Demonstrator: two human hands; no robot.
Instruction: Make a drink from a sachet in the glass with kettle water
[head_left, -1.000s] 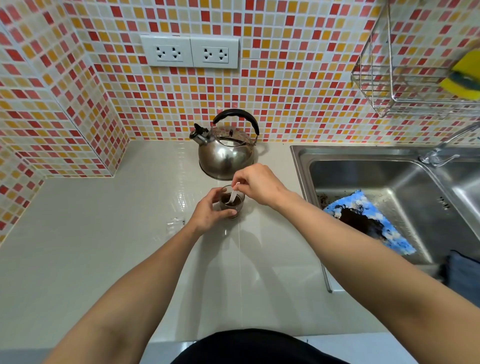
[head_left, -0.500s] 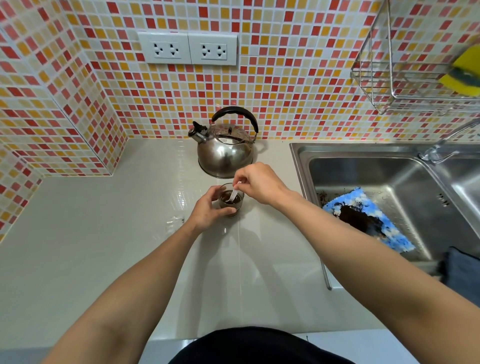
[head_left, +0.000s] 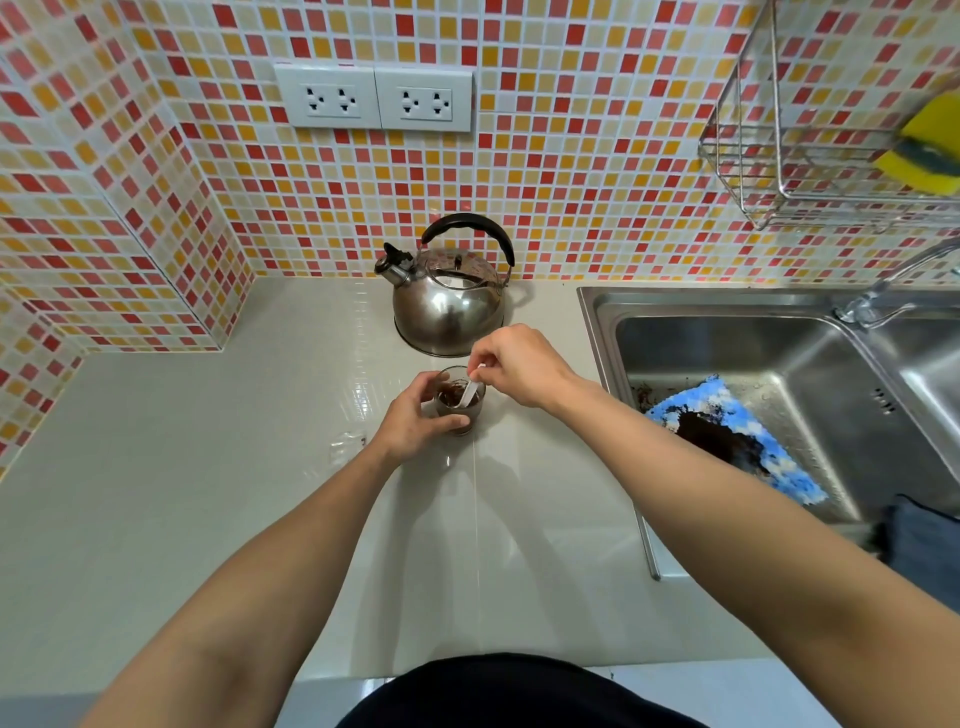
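A small clear glass (head_left: 460, 400) with dark brown drink stands on the pale counter (head_left: 208, 493), in front of a steel kettle (head_left: 449, 306) with a black handle. My left hand (head_left: 415, 421) wraps around the glass from the left. My right hand (head_left: 519, 364) hovers just above the rim and pinches a small white spoon (head_left: 471, 391) whose bowl dips into the dark liquid. A crumpled clear sachet wrapper (head_left: 349, 442) lies on the counter left of my left wrist.
A steel sink (head_left: 779, 338) sits to the right, with a blue-and-white cloth (head_left: 727, 410) soiled by dark grounds and a tap (head_left: 872, 301). A wire rack (head_left: 789, 156) with a yellow sponge (head_left: 930, 145) hangs above. Wall sockets (head_left: 374, 98) are behind the kettle.
The spoon has shifted slightly inside the glass as my right hand moves it. My left hand keeps its hold on the glass.
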